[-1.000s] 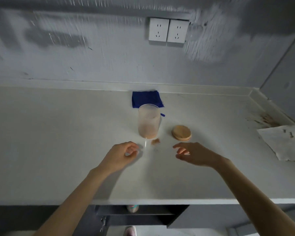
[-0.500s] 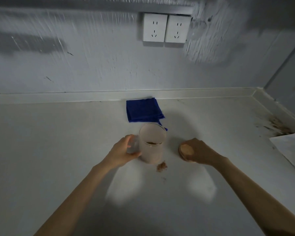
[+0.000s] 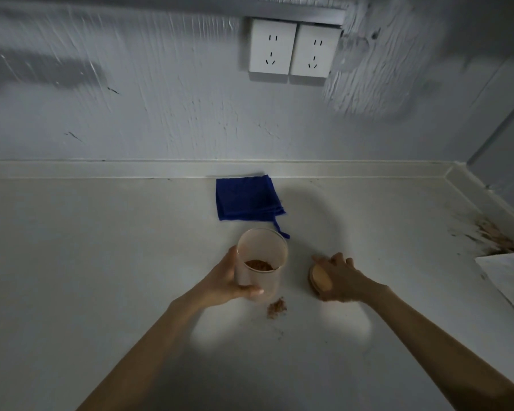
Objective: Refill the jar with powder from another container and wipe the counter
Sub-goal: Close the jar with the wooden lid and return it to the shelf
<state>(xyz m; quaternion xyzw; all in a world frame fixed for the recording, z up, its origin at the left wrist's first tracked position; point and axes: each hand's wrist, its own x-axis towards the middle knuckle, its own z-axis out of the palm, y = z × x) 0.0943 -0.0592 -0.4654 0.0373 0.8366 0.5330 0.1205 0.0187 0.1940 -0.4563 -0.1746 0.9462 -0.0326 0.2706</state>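
A frosted, lidless jar (image 3: 263,256) stands upright on the white counter (image 3: 101,262) with a little brown powder at its bottom. My left hand (image 3: 224,280) is wrapped around the jar's left side and base. To the right, my right hand (image 3: 343,280) grips the round wooden lid (image 3: 321,278), which is tilted up off the counter. A small heap of spilled brown powder (image 3: 276,307) lies on the counter just in front of the jar. A folded blue cloth (image 3: 245,198) rests behind the jar near the wall.
A crumpled white paper (image 3: 508,277) lies at the right edge, with brown stains (image 3: 493,235) beside it in the counter's corner. Two wall sockets (image 3: 294,50) sit above the backsplash.
My left hand has closed fully around the jar. My right hand has tipped the wooden lid up from the counter. The view has moved closer.
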